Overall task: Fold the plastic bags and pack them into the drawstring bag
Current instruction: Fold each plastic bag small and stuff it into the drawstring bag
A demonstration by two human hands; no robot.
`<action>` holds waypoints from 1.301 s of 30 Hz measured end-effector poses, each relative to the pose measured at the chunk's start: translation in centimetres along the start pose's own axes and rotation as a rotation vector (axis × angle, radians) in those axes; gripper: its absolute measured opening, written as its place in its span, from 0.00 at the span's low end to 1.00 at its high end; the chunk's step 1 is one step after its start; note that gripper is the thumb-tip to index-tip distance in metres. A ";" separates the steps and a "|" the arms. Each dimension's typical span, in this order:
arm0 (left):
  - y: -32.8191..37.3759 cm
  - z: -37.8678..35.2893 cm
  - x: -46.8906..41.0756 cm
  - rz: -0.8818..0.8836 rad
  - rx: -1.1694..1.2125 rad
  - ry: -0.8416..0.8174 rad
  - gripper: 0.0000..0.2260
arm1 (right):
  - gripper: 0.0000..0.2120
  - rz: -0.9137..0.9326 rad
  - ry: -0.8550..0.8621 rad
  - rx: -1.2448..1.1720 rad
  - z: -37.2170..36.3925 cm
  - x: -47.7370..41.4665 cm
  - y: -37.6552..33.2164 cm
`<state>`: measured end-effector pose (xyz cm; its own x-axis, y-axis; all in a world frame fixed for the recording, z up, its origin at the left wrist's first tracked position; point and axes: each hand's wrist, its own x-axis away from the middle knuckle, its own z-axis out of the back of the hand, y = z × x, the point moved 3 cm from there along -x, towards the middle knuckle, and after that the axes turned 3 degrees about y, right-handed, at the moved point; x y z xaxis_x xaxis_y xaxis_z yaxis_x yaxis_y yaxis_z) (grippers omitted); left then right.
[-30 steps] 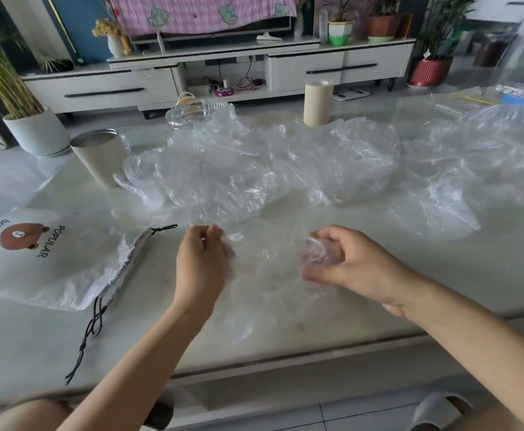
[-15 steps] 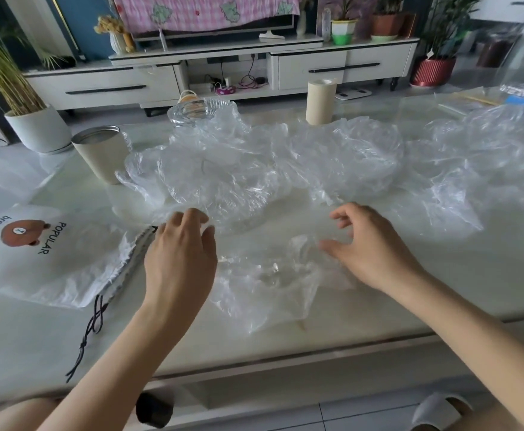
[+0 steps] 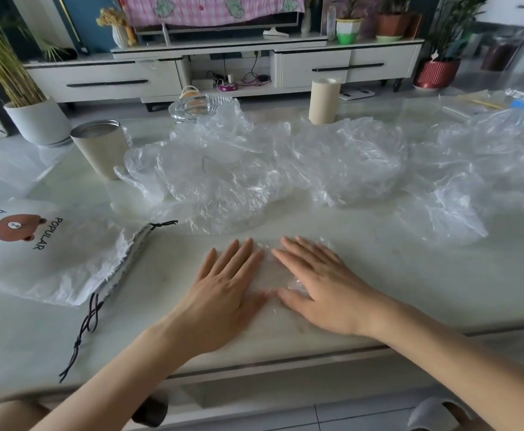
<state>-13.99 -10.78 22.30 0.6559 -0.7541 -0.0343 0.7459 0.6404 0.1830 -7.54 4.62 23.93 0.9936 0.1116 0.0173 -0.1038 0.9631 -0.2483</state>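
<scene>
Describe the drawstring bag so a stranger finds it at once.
On the pale table, look at the near left part, left of the left hand. The drawstring bag lies there; unlike the clear plastic bags, it is white with a brown bear face and black cord.

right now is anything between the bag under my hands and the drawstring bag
Nothing visible. The left hand and right hand press the plastic bag flat; bare table lies between it and the drawstring bag, whose cord trails toward the near edge.
</scene>
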 end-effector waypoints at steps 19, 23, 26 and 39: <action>0.2 3.7 2.7 -0.158 0.443 0.232 0.19 | 0.13 0.134 0.112 -0.171 2.0 3.5 1.0; -0.3 3.5 2.8 -0.155 0.447 0.205 0.24 | 0.09 0.102 0.310 -0.158 1.2 2.4 1.6; -0.5 3.2 2.9 -0.139 0.446 0.201 0.29 | 0.07 -0.063 0.339 -0.431 1.7 1.5 1.9; -1.3 2.4 -0.8 0.284 0.534 0.389 0.17 | 0.14 -0.192 0.084 -0.645 3.2 0.2 2.5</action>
<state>-15.74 -11.37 24.43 0.8843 -0.3987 -0.2429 0.4465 0.5706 0.6892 -7.73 7.79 26.41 0.9945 -0.0916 0.0498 0.0962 0.6219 -0.7772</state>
